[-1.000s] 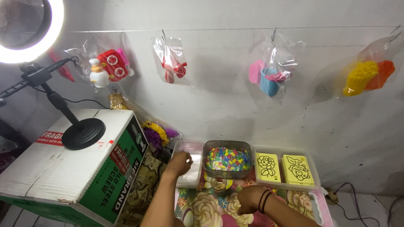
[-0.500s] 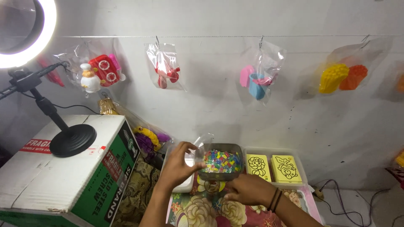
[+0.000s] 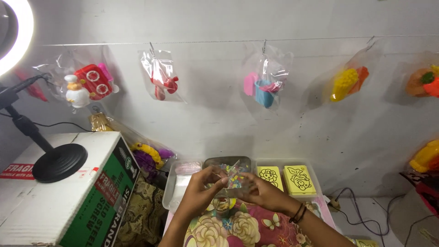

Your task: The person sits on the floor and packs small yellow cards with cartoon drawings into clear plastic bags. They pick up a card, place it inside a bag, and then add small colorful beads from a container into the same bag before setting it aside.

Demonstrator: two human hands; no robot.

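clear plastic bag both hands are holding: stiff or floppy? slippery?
Probably floppy: the clear plastic bag looks crumpled between the left hand and right hand. Likely light, since it seems nearly empty. Its glossy film may be somewhat slippery.

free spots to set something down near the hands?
Bare patches: the box top right of the lamp base, and the floral cloth below both hands. Crowded: the trays behind, with the bead tray and yellow cards. Left hand and right hand hold a clear bag.
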